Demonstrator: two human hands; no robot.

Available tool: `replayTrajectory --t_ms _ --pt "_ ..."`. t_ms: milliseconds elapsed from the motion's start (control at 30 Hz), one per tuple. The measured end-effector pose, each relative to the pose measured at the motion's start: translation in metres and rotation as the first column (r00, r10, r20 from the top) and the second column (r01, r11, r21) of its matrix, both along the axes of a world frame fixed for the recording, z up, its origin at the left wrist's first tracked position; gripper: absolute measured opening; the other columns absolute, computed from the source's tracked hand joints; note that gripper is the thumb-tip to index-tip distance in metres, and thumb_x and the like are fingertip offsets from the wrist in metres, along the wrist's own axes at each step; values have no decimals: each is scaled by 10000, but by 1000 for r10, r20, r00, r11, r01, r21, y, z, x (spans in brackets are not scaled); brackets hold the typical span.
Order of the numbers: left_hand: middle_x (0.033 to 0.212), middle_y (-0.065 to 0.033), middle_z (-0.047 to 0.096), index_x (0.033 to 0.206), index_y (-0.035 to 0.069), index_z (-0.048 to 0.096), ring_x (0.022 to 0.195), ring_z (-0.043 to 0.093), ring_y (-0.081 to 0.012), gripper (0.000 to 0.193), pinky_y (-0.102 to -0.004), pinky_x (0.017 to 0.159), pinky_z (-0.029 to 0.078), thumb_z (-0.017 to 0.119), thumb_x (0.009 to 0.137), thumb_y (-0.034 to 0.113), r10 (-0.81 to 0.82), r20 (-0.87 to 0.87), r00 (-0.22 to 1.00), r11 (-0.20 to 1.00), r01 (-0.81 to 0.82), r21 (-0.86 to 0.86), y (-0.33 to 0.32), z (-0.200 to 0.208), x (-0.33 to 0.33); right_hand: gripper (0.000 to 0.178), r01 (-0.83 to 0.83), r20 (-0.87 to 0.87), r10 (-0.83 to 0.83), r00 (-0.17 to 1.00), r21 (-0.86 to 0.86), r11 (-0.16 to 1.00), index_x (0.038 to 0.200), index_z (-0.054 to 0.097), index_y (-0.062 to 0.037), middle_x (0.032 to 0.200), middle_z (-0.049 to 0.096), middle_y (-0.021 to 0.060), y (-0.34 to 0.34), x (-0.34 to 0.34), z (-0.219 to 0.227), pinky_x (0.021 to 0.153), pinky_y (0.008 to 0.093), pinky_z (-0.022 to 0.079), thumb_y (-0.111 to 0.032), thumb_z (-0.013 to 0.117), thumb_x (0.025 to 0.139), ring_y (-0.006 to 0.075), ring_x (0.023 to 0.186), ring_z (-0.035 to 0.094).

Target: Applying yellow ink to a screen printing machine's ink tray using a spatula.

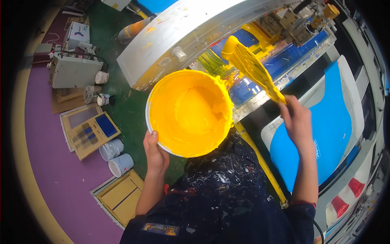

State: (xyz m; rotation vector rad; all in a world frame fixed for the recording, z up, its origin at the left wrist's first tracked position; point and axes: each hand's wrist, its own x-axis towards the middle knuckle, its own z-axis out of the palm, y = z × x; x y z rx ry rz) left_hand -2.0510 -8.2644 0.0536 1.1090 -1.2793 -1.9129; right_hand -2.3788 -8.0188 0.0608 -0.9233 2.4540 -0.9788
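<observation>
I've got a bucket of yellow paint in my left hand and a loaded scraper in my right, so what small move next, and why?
I'd probably wipe the scraper against the bucket's right rim: its blade is thickly coated with yellow paint, the open bucket is close by, and that rim already carries clumps.

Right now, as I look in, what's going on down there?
A person's left hand holds a tub by its rim, with yellow paste inside. The right hand grips a scraper coated in the same yellow, to the right of the tub. In this view it overlaps a machine smeared with yellow; whether they touch, I can't tell. A blue-and-white board lies to the right.
</observation>
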Motion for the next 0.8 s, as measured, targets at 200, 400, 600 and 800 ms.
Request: replayTrajectory --t_ms 200,400,600,800 --pt "1372 -178 620 1430 -65 456 1259 633 -250 553 -395 1094 489 545 1054 330 -23 -23 999 998 25 60 3 12 -11 408 -243 -469 205 859 -21 970 1206 719 -157 874 668 84 36 16 56 599 373 486 -11 769 828 257 692 623" --pt "1340 -161 638 1393 -51 485 1237 640 -221 435 -370 1096 480 549 1042 197 4 -99 995 990 10 138 -3 8 -6 527 -353 -671 409 619 228 907 1227 754 -254 1008 665 61 40 2 59 715 360 482 -45 801 745 245 878 626" --pt "1379 -182 618 1439 -69 451 1261 633 -251 523 -389 1112 473 532 1036 254 -5 -116 993 993 19 116 -9 -4 10 567 -210 -687 297 664 210 955 1272 745 -264 1044 651 54 74 -39 23 778 357 511 -2 773 769 260 909 610" --pt "1403 -174 609 1448 -40 462 1273 623 -287 611 -420 1091 489 538 1030 399 -31 -65 997 999 33 27 -19 -29 20 382 -74 -453 102 885 79 994 1306 710 -182 958 640 108 35 -56 -43 791 410 538 -72 693 941 304 915 641"
